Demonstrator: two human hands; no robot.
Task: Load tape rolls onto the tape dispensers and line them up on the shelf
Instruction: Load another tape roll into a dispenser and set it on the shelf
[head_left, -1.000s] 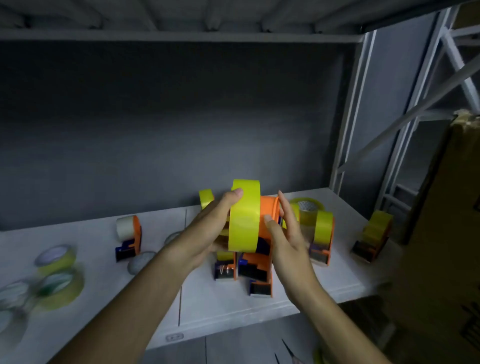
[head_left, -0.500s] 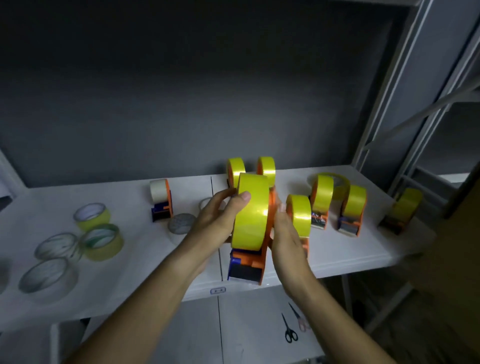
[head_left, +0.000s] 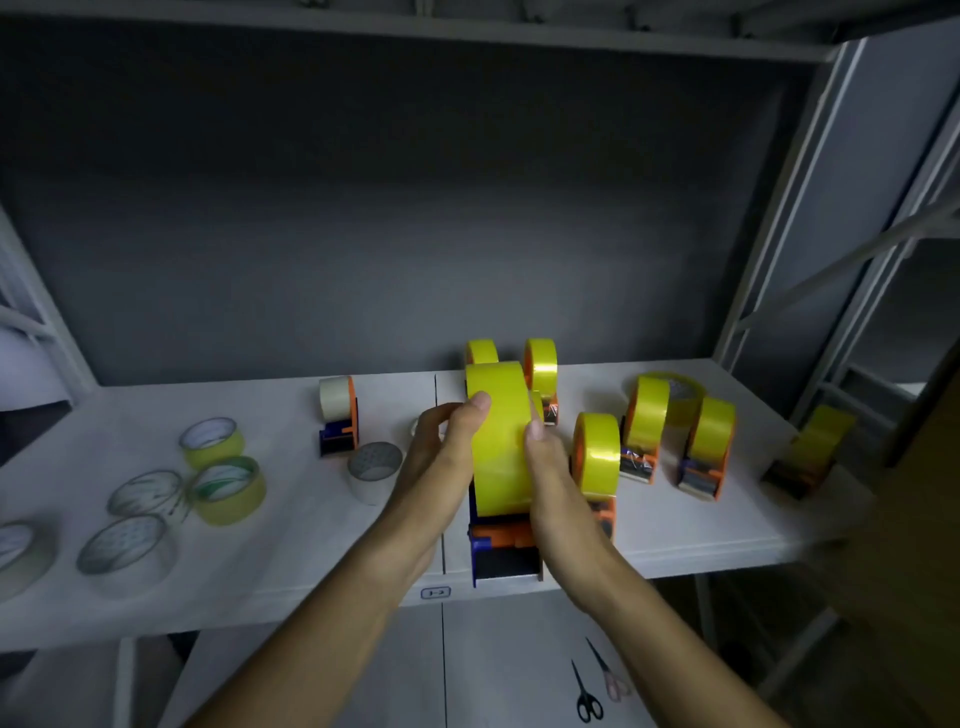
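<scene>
A yellow tape roll sits on an orange and blue tape dispenser held above the front edge of the white shelf. My left hand grips the roll's left side, thumb on top. My right hand presses against the roll and dispenser from the right. Several loaded orange dispensers stand on the shelf: two behind, one close on the right, two further right, one at the far right. A dispenser with white tape stands left of centre.
Loose tape rolls lie on the shelf's left part: two yellowish, several clear, and a white roll near my left wrist. Another yellow roll lies flat at the back right. Two scissors lie on the floor below.
The view has shifted, so the shelf shows wider. My right hand has moved up against the roll's side. The roll now sits further onto the dispenser, and both hands hold it lower.
</scene>
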